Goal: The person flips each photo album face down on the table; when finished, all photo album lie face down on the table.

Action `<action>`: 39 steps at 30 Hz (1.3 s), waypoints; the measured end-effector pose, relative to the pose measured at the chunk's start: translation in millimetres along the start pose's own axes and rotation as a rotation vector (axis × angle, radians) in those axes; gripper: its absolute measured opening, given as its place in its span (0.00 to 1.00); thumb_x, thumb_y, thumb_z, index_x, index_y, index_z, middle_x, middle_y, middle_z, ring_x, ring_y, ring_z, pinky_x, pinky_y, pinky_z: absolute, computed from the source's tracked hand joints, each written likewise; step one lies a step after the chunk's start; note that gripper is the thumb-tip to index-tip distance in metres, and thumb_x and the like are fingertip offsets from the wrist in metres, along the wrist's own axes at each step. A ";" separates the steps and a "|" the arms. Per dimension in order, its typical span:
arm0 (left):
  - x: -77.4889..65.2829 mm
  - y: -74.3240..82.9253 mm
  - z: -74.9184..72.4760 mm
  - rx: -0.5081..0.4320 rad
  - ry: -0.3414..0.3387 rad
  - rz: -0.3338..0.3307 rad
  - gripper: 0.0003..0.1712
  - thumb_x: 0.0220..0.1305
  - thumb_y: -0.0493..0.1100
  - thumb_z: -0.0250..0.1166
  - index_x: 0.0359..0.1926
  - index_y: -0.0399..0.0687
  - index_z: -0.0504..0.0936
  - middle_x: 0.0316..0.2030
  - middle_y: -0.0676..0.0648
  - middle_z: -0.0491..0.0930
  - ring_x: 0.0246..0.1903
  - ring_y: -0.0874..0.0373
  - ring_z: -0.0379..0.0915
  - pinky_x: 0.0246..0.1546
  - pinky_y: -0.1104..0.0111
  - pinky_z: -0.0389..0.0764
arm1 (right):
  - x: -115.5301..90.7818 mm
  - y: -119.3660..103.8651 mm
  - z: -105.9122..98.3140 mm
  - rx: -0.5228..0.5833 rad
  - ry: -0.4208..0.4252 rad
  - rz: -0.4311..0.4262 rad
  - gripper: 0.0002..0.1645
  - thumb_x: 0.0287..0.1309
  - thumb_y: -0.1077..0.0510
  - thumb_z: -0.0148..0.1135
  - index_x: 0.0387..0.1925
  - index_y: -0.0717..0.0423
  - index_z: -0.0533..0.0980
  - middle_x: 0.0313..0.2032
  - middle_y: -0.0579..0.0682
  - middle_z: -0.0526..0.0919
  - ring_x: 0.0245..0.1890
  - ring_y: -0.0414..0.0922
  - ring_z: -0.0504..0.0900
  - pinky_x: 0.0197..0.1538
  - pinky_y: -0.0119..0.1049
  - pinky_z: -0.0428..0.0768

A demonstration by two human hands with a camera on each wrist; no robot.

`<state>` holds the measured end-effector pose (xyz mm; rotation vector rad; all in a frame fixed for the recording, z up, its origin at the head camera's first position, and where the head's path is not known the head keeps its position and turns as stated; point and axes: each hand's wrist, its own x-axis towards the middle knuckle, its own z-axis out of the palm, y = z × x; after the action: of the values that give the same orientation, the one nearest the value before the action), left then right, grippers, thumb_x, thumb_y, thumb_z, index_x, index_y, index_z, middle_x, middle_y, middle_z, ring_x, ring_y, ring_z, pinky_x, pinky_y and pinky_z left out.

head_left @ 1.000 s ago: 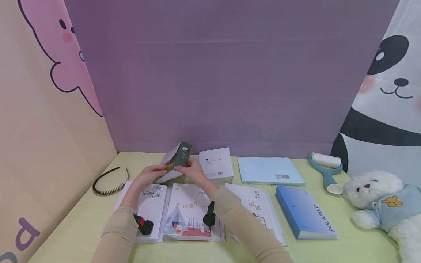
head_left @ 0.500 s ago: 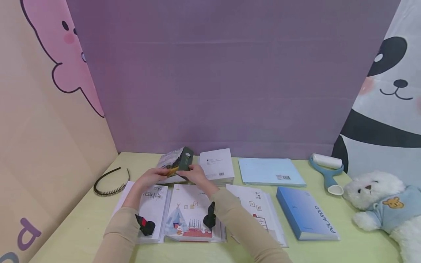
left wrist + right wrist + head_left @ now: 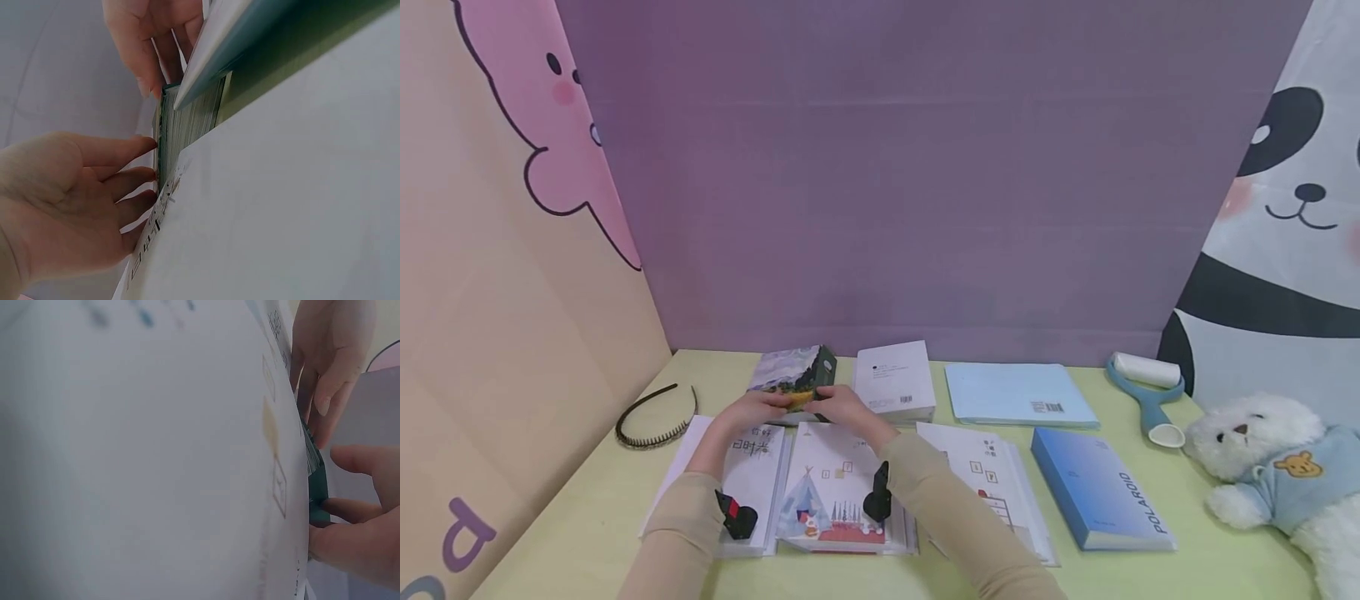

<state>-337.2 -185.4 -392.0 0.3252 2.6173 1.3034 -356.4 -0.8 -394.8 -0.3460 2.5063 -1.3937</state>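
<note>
A thick book (image 3: 786, 367) with a landscape picture on its cover and a dark green spine lies flat at the back left of the table. My left hand (image 3: 756, 410) is at its near edge, and in the left wrist view the loosely extended fingers (image 3: 131, 181) touch the cover beside the page block. On the spine side, my right hand (image 3: 848, 408) has fingertips against the dark green book, as the right wrist view shows. Below the hands are a white book with black characters (image 3: 752, 467) and a white book with a tent picture (image 3: 827, 500).
Farther right are another illustrated white book (image 3: 988, 475), a blue POLAROID book (image 3: 1097, 487), a white book (image 3: 893, 375) and a light blue folder-like item (image 3: 1018, 392). A headband (image 3: 655, 433), a lint roller (image 3: 1150, 392) and a plush bear (image 3: 1277, 467) lie at the sides.
The landscape-covered book has gone from held up and tilted, pages partly spread, to lying flat on the table. Both hands have come down with it to its near edge.
</note>
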 end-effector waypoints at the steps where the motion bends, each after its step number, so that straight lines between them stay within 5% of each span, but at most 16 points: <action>1: 0.2 0.0 -0.3 0.001 0.001 -0.002 0.23 0.69 0.36 0.49 0.63 0.34 0.68 0.67 0.30 0.56 0.67 0.34 0.50 0.65 0.45 0.57 | 0.1 -0.3 -0.1 -0.004 -0.005 0.003 0.36 0.61 0.51 0.59 0.66 0.61 0.62 0.66 0.59 0.64 0.67 0.54 0.62 0.65 0.48 0.67; 19: 3.6 -2.5 0.6 0.015 0.006 0.029 0.25 0.69 0.37 0.49 0.65 0.34 0.65 0.68 0.30 0.55 0.68 0.34 0.47 0.66 0.44 0.55 | -4.4 -4.5 -4.5 0.016 -0.076 0.012 0.35 0.65 0.52 0.52 0.68 0.62 0.58 0.68 0.60 0.61 0.68 0.55 0.60 0.66 0.49 0.65; 25: 2.2 3.6 5.6 -0.021 0.122 0.016 0.25 0.70 0.38 0.47 0.64 0.28 0.63 0.62 0.29 0.65 0.61 0.36 0.62 0.61 0.47 0.66 | -8.5 -6.6 -17.7 -0.001 -0.051 -0.029 0.30 0.66 0.53 0.50 0.65 0.64 0.62 0.65 0.60 0.66 0.66 0.56 0.63 0.65 0.49 0.66; 30: -2.4 15.6 9.8 -0.018 0.233 0.020 0.25 0.71 0.39 0.48 0.64 0.29 0.63 0.62 0.30 0.66 0.61 0.37 0.64 0.60 0.51 0.68 | -20.6 -4.0 -33.3 -0.091 0.018 -0.105 0.27 0.67 0.53 0.51 0.63 0.61 0.66 0.62 0.58 0.70 0.63 0.54 0.68 0.62 0.47 0.70; 35: -10.0 28.9 16.0 -0.021 0.315 0.062 0.24 0.71 0.42 0.51 0.62 0.32 0.68 0.59 0.33 0.70 0.59 0.39 0.67 0.58 0.52 0.72 | -34.3 2.3 -50.3 -0.149 0.093 -0.178 0.26 0.64 0.55 0.55 0.61 0.61 0.69 0.60 0.56 0.73 0.61 0.52 0.72 0.59 0.43 0.74; 39: -14.7 39.3 24.3 -0.042 0.308 0.138 0.23 0.70 0.43 0.53 0.61 0.36 0.71 0.58 0.36 0.73 0.58 0.42 0.70 0.56 0.54 0.73 | -47.6 6.5 -65.8 -0.152 0.131 -0.198 0.25 0.62 0.55 0.57 0.59 0.59 0.71 0.59 0.56 0.75 0.59 0.51 0.74 0.58 0.43 0.75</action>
<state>-312.3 -148.1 -373.7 0.3262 2.8561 1.5635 -333.9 70.2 -361.9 -0.5644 2.7579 -1.3370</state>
